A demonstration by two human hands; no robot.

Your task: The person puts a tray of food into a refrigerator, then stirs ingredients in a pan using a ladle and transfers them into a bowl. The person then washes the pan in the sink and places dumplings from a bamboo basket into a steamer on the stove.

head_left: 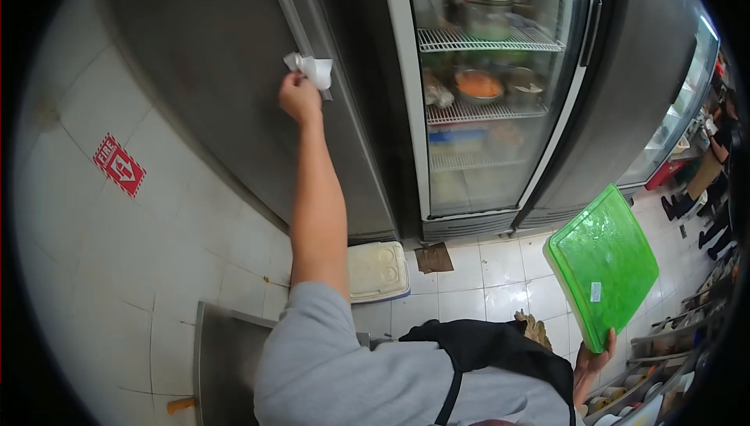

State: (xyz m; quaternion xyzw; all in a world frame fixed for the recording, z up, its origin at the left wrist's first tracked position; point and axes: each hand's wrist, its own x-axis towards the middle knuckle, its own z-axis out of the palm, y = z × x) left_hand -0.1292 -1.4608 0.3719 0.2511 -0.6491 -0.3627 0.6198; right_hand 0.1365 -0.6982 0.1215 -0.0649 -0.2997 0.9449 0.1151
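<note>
1) Looks like a commercial kitchen, probably of a restaurant or food shop
2) Shows that first through tall refrigeration: a broad grey metal door (223,90), then a glass-door fridge (508,125) with wire shelves (437,41) full of food, including a bowl (479,88) of something orange
3) Continues the row with another glass-fronted cabinet (683,109)
4) Has white floor tiles (500,266) and a tiled wall (94,270) with a red FIRE sign (119,164)
5) Includes crowded racks (662,357) at right, loaded with items too small to tell apart
6) Contains a black apron (492,344) close by and another person (725,137) in dark clothing farther off
</note>
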